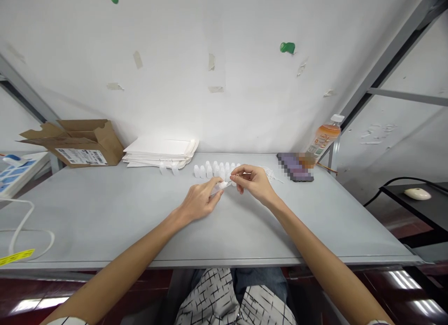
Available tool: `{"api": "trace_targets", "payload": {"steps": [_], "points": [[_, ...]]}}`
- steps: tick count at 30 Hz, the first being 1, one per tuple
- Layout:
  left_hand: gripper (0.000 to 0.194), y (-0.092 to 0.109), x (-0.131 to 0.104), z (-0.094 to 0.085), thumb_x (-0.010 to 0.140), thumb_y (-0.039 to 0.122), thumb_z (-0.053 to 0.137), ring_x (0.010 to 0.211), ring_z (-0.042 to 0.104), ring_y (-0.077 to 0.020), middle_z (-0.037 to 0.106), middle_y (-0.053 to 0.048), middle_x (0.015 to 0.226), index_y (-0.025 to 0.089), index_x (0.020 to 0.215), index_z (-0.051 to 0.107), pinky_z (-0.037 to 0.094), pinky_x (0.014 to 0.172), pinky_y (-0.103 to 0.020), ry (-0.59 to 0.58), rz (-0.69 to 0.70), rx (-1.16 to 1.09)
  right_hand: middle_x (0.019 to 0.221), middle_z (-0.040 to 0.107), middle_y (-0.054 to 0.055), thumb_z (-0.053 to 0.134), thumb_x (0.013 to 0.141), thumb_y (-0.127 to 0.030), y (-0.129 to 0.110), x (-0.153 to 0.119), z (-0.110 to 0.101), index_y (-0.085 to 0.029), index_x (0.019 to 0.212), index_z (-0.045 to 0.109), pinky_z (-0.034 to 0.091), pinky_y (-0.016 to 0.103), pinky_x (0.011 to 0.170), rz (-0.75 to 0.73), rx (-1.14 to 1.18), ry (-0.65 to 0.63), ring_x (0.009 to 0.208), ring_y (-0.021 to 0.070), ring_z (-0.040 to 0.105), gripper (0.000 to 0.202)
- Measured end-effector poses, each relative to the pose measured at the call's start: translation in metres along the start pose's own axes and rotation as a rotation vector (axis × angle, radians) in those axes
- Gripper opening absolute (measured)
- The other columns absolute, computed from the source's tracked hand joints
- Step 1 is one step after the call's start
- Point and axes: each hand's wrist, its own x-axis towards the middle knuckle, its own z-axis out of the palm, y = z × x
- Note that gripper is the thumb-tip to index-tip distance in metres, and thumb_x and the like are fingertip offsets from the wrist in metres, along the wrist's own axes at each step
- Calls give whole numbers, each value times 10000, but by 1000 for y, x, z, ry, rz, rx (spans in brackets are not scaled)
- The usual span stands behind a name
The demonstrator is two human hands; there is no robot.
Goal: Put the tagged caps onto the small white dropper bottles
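Near the middle of the grey table, my left hand [200, 200] is closed around a small translucent white bottle [217, 188], tilted with its top toward the right. My right hand [252, 181] pinches a small thin item at the bottle's top end; it is too small to name. Several small white bottles [209, 170] stand upright in rows just behind my hands. A heap of thin white pieces [271, 174] lies to the right of my right hand. Two more small translucent pieces [168, 167] stand left of the bottle rows.
An open cardboard box [82, 145] and a stack of white sheets [161, 151] sit at the back left. A pixelated dark flat object [294, 167] and an orange drink bottle [325, 138] are at the back right. A white cable [26, 217] curls at the left.
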Motion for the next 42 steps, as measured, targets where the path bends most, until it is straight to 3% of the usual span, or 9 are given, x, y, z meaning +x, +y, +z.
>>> {"api": "trace_targets", "payload": {"steps": [4,12,18,21,26,34,42], "points": [[151,0,0,0,929,276,475,378,441,-89,664,31,712,194,1054,498,358,496,-226,-25,-38,-47,791,583,18,746,751,-381,1,0,2,-159,863,660,490,272,453,-17,0,30,540,132,618,263],[134,1,0,-1,920,267,476,355,385,-81,686,12,810,203,1029,430,335,479,-234,-51,-66,-93,759,632,19,685,794,-330,4,2,3,-167,843,667,489,259,515,-65,-141,71,575,126,625,171],[133,-1,0,4,897,192,446,554,591,-136,648,18,766,208,1027,467,401,547,-239,80,-31,-10,832,633,3,673,801,-327,7,1,7,-194,1011,631,489,261,496,-79,-74,65,523,114,629,252],[202,0,0,3,922,253,477,657,634,-145,672,1,845,206,1118,494,443,593,-244,147,-19,-3,840,640,-6,715,774,-358,4,0,8,-206,1074,593,495,264,484,-55,6,64,486,110,623,358],[245,5,1,-1,1007,314,365,767,649,-150,689,-38,990,200,1120,550,472,675,-257,112,9,-28,809,661,-13,796,697,-402,-2,0,10,-202,1031,563,479,262,450,-16,154,107,464,119,619,453],[233,3,2,2,1019,290,366,820,656,-160,688,-41,945,186,1068,568,456,676,-254,147,2,18,760,669,-31,876,586,-375,-9,-1,12,-197,957,580,430,251,419,73,290,151,420,104,573,507],[219,1,2,4,1007,309,401,751,666,-156,705,-44,954,187,1077,569,471,650,-254,157,-2,10,735,661,2,886,561,-374,-8,0,12,-162,778,658,416,231,442,139,314,154,477,104,590,379]]}}
